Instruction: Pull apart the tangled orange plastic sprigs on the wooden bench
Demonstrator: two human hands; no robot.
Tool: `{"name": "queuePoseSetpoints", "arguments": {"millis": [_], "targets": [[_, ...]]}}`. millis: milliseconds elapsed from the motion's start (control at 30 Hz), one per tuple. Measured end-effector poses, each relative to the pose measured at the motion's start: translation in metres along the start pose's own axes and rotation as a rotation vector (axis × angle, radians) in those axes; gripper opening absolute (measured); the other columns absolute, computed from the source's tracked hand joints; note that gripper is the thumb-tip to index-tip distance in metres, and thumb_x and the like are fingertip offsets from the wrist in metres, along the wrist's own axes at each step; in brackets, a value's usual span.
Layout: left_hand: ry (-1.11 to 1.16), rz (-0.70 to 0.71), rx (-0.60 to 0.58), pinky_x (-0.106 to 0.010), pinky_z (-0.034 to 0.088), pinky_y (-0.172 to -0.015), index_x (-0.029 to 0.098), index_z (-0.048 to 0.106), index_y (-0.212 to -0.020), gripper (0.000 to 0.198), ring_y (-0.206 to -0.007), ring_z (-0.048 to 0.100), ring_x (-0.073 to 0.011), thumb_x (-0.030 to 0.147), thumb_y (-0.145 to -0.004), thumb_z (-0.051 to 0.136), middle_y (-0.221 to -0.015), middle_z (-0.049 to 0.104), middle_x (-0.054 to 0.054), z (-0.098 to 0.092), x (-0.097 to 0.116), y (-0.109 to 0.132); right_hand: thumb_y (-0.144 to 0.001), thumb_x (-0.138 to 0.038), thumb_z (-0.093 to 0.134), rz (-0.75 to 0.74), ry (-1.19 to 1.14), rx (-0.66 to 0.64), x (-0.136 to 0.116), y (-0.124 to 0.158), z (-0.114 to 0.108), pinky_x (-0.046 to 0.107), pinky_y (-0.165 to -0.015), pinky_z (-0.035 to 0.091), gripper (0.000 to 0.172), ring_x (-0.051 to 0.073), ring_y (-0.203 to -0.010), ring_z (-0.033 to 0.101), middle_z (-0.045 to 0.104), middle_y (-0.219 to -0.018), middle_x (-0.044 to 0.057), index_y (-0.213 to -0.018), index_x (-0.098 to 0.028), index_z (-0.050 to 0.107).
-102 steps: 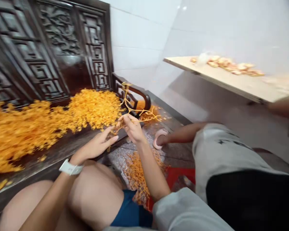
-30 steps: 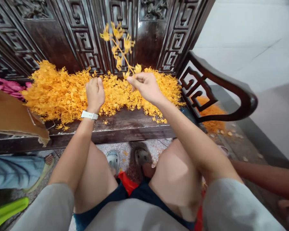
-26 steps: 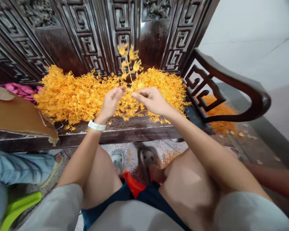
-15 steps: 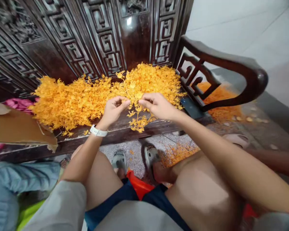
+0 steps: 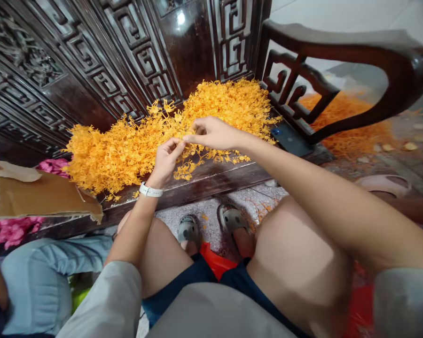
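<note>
Both hands pinch one orange sprig: right hand has thumb and forefinger closed on its upper end, left hand has fingertips closed on it just beside, a bit lower. Sprig hangs from the pinch over the front edge of the carved wooden bench, its branches trailing toward the right.

Head view only. Big heap of orange sprigs lies on the seat against the carved back, touching the held sprig from behind. More orange bits sit on the floor past the armrest. Cardboard sheet and pink flowers at left. Another person's blue-clad leg at lower left, apart from the hands.

Judgement: keep the pinches close together on the stem, not on the florets; thin plastic branches probably snag in the heap, so lift clear before working it.
</note>
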State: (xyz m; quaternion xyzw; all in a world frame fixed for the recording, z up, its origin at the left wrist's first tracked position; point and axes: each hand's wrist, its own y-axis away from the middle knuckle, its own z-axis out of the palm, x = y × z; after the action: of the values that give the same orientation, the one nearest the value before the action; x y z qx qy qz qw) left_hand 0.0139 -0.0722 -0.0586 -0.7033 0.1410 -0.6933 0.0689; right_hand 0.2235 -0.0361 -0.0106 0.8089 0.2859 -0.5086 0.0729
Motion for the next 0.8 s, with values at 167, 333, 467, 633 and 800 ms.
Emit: {"name": "queuePoseSetpoints", "arguments": {"millis": [167, 333, 467, 633, 800], "targets": [[-0.065, -0.058, -0.057, -0.029, 0.053, -0.073, 0.021, 0.076, -0.086, 0.032, -0.074, 0.067, -0.0137, 0.051, -0.086, 0.084, -0.083, 0.077, -0.005, -0.006, 0.003, 0.004, -0.099, -0.072, 0.059, 0.079, -0.242, 0.107, 0.004, -0.016, 0.021, 0.029, -0.059, 0.040, 0.053, 0.016, -0.070, 0.053, 0.056, -0.078, 0.002, -0.114, -0.021, 0.054], [-0.133, -0.113, -0.100, -0.030, 0.054, -0.075, 0.019, 0.076, -0.084, 0.034, -0.076, 0.069, -0.0156, 0.052, -0.085, 0.084, -0.083, 0.077, -0.007, -0.011, 0.007, 0.010, -0.100, -0.083, 0.032, 0.127, -0.350, 0.280, 0.002, -0.037, 0.051, 0.029, -0.058, 0.039, 0.064, 0.014, -0.064, 0.047, 0.048, -0.074, 0.000, -0.105, -0.022, 0.052], [-0.077, -0.136, 0.019, -0.028, 0.054, -0.074, 0.020, 0.076, -0.091, 0.038, -0.080, 0.068, -0.0146, 0.053, -0.078, 0.090, -0.094, 0.077, -0.007, -0.016, 0.005, 0.008, -0.100, -0.083, 0.030, 0.078, -0.401, 0.395, 0.001, -0.052, 0.066, 0.029, -0.057, 0.036, 0.064, 0.014, -0.062, 0.042, 0.041, -0.071, -0.001, -0.088, -0.023, 0.049], [0.212, -0.166, 0.224, -0.027, 0.054, -0.068, 0.025, 0.068, -0.100, 0.039, -0.077, 0.067, -0.0138, 0.054, -0.082, 0.087, -0.097, 0.073, -0.004, -0.016, -0.001, -0.003, -0.101, -0.081, 0.039, 0.017, -0.390, 0.328, -0.002, -0.062, 0.079, 0.029, -0.058, 0.035, 0.063, 0.013, -0.062, 0.040, 0.040, -0.065, -0.002, -0.074, -0.024, 0.039], [0.327, -0.128, 0.277, -0.028, 0.059, -0.073, 0.023, 0.067, -0.094, 0.038, -0.079, 0.067, -0.0132, 0.043, -0.076, 0.094, -0.094, 0.069, -0.002, -0.024, -0.002, -0.012, -0.104, -0.075, 0.040, -0.057, -0.220, 0.323, -0.002, -0.071, 0.085, 0.030, -0.067, 0.038, 0.061, 0.014, -0.071, 0.045, 0.047, -0.071, 0.000, -0.073, -0.023, 0.041]]}}
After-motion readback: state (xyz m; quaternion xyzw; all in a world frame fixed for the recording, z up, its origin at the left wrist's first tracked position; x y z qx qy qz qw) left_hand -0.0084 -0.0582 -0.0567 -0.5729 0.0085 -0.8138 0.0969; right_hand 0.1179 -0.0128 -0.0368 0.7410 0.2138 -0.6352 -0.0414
